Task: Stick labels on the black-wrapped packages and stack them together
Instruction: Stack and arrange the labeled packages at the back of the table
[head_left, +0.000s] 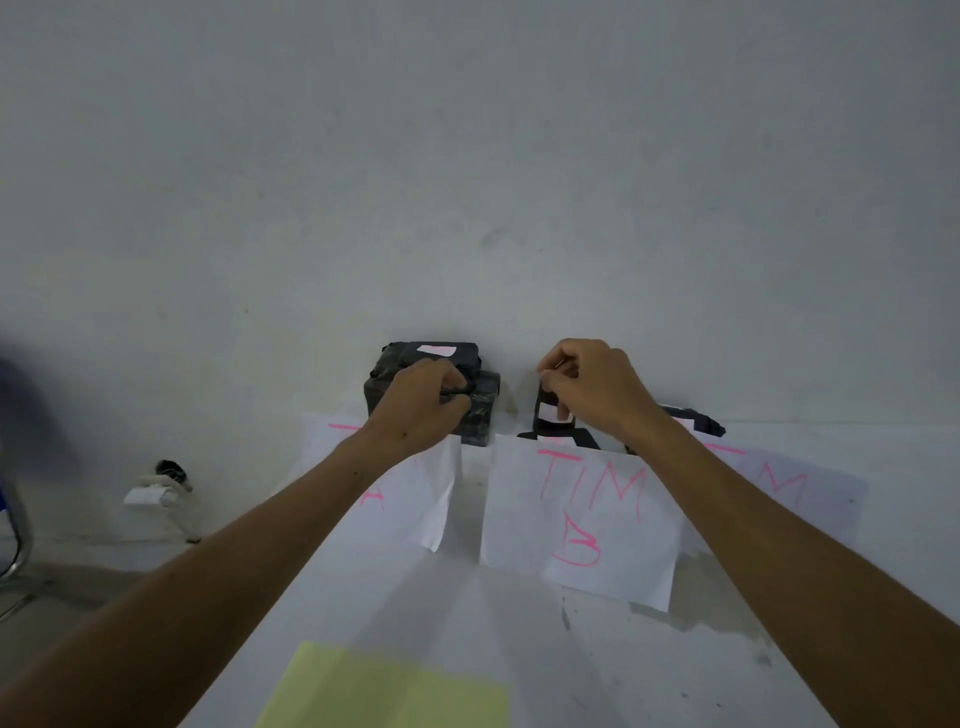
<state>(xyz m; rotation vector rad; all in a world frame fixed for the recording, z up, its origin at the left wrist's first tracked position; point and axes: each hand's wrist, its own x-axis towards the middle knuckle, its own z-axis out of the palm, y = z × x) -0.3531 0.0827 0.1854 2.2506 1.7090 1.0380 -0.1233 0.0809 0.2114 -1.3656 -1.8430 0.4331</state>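
A stack of black-wrapped packages (395, 358) stands against the wall at the back of the table, with a white label (436, 349) on its top. My left hand (423, 402) grips the front of this stack, fingers curled round the wrapping. To the right, my right hand (592, 384) holds a smaller black-wrapped package (546, 402) upright; a white label (548, 412) shows on its near face. More black packages (701, 422) lie flat behind my right forearm, partly hidden.
White paper sheets with pink writing hang over the table's far part: one on the left (431, 488), one reading "TIM B" (587, 514), one on the right (779, 483). A pale yellow sheet (384, 686) lies near me. A wall socket (156, 491) sits low on the left.
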